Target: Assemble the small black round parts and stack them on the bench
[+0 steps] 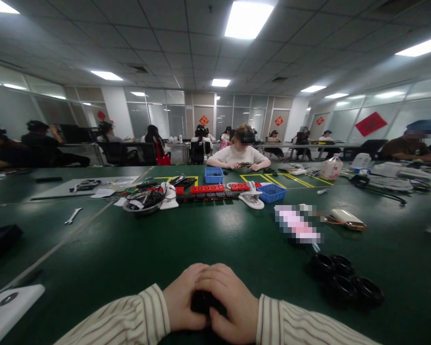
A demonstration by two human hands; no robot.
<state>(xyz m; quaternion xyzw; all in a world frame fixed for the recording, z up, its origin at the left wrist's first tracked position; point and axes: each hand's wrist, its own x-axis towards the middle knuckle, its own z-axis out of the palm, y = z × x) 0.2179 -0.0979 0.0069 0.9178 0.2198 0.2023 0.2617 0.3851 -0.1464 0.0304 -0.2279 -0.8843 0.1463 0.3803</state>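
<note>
Near the front edge of the green table, my left hand [186, 299] and my right hand [230, 302] come together around a dark object [202, 301]. Fingers cover most of it, so only a black patch shows between the thumbs and its kind is unclear. Both hands are closed, the right fingers lying over the left ones. To the right sit several black round, hollow pieces [341, 287], grouped together on the table and apart from my hands.
Beyond my hands are a blurred pink item [298, 224], a gold-edged device [348, 219], blue bins [272, 192], a row of red blocks [207, 189] and a bowl of cables [143, 200]. A wrench [73, 216] lies left. A person [240, 152] sits opposite.
</note>
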